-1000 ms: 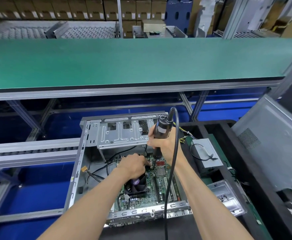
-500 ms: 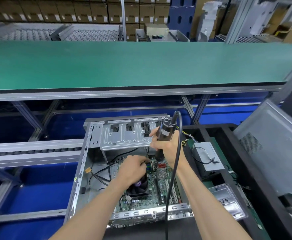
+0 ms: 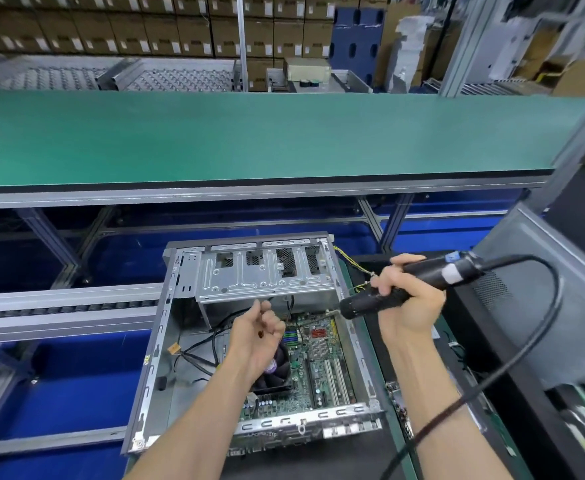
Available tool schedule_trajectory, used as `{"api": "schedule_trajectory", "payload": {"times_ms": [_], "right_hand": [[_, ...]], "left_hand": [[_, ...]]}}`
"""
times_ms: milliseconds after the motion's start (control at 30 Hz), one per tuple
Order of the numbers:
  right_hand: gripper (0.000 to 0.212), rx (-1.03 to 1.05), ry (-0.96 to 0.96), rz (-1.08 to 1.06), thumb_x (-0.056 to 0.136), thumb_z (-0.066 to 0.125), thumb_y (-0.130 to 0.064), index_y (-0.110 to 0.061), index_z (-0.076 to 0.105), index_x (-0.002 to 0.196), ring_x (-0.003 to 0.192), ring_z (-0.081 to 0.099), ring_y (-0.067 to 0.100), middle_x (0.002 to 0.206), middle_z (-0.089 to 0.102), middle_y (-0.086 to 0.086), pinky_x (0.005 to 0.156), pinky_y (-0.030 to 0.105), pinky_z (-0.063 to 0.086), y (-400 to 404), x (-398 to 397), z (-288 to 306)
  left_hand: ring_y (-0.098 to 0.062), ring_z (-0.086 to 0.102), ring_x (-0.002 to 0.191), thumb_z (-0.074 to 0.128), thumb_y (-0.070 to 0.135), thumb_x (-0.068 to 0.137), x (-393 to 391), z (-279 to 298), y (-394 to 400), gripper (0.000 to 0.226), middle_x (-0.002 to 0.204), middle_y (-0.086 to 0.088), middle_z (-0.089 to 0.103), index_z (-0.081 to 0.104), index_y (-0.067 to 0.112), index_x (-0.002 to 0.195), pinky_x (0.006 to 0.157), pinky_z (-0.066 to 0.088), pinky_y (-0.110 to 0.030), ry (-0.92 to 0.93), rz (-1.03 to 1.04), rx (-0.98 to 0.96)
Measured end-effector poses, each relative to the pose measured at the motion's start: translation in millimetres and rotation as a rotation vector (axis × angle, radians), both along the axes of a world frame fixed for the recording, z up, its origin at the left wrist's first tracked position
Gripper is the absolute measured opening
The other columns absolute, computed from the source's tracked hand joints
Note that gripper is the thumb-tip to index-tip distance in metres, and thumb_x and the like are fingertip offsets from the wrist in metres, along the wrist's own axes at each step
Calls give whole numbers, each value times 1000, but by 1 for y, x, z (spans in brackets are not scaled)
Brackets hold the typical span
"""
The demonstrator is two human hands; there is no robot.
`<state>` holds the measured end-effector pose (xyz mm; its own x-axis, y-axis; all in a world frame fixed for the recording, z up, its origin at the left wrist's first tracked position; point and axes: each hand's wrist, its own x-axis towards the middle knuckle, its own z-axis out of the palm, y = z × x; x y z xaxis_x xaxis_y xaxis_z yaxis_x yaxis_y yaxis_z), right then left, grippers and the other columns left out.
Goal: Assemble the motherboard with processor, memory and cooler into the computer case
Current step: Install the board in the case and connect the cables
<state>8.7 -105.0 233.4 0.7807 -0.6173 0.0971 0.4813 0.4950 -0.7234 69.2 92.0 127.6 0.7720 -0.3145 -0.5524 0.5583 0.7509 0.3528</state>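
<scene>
**Driver lying flat, bit aimed at the board's far right corner**

Head view. The right hand (image 3: pixel 409 308) is clenching around the electric screwdriver (image 3: pixel 402 285). The tool's long axis is running nearly level, cord end up and right, bit end pointing left and slightly down toward the motherboard (image 3: pixel 322 358). The board is sitting in the open computer case (image 3: pixel 166 327), cooler fan (image 3: pixel 279 370) mounted near the board's left part. The bit tip is hanging just over the board's far right corner; contact cannot be told. The left hand (image 3: pixel 258 336) is hovering over the fan, fingers curled, a small dark thing at the fingertips, possibly a screw. The right hand looks nearer that corner.

The case is lying beside a roller conveyor (image 3: pixel 66 306) to its left, with a green bench top (image 3: pixel 249 140) beyond. Stacked cartons (image 3: pixel 128 26) are lining the back.
</scene>
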Motion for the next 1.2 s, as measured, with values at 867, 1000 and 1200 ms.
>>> {"api": "schedule_trajectory", "payload": {"times_ms": [867,1000,1200], "right_hand": [[23,395,-38,-34,84,40,3,-16,53,82,46,37,11,51,40,-4,60,26,41,-6,-20,-14],[22,419,-50,-48,81,42,2,-16,54,81,47,35,12,53,38,-4,65,29,37,-14,-19,-16],[17,455,-64,-69,69,52,2,-14,56,75,46,36,12,53,38,-3,61,27,36,-24,-24,-14]], "left_hand": [[-55,50,126,17,-16,68,-3,4,11,72,138,-40,47,41,-21,135,102,46,-54,-163,-206,-196],[-53,59,116,37,0,78,-8,7,12,54,128,-41,55,55,-24,122,85,60,-44,-133,-271,-85],[-25,75,85,80,14,72,-6,-5,8,24,94,-22,74,76,-5,87,62,59,-22,-111,-256,288]]}}
